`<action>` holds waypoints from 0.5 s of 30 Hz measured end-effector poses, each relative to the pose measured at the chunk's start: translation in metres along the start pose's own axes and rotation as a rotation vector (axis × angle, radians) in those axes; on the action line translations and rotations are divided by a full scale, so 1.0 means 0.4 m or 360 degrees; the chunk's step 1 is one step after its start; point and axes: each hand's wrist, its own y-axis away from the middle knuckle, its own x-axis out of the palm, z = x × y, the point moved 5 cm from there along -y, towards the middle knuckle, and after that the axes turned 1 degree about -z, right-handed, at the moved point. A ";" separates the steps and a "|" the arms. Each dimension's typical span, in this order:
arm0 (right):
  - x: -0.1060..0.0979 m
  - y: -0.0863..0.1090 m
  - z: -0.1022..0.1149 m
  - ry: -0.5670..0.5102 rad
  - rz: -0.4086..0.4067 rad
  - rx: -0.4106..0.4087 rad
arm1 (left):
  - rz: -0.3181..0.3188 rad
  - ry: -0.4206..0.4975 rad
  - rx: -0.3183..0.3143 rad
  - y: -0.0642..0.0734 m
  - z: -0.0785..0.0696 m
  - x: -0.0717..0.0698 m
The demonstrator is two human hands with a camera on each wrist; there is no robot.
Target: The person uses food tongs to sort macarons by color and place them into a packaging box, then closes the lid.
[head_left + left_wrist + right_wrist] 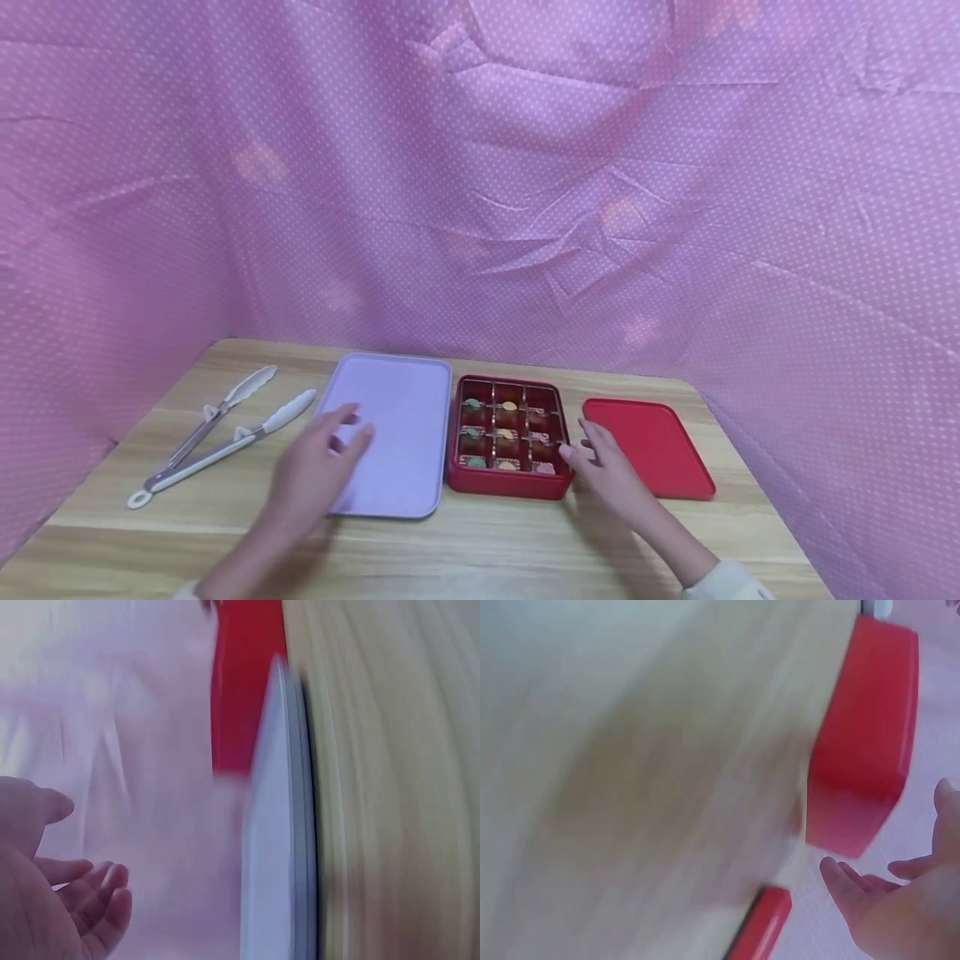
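A red square box (pixel 510 483) stands open on the table. Its clear divided insert holds small wrapped pieces with green, yellow and pink round tops in rows. My right hand (pixel 611 475) hovers at the box's right side, fingers loosely bent and holding nothing; in the right wrist view a gap shows between this hand (pixel 911 900) and the box (pixel 866 727). Left of the box lies a flat lavender tray (pixel 397 433). Over the tray's left edge hangs my left hand (pixel 311 467), thumb and fingers spread apart with nothing between them.
A red lid (pixel 652 447) lies flat to the right of the box. Spread tongs with white tips (pixel 206 460) rest at the left of the wooden table (pixel 465 554). Pink dotted cloth (pixel 480 183) hangs behind and at both sides.
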 end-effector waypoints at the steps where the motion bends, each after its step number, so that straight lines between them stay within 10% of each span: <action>1: -0.013 -0.004 -0.004 0.0031 -0.0017 0.0002 | 0.0025 0.0083 0.0008 0.012 -0.034 0.027; 8: -0.118 -0.031 -0.058 0.0225 -0.0120 0.0044 | 0.0437 0.0587 0.0094 0.092 -0.233 0.224; 15: -0.228 -0.053 -0.122 0.0312 -0.0178 0.0067 | 0.0596 0.0594 0.0224 0.143 -0.348 0.381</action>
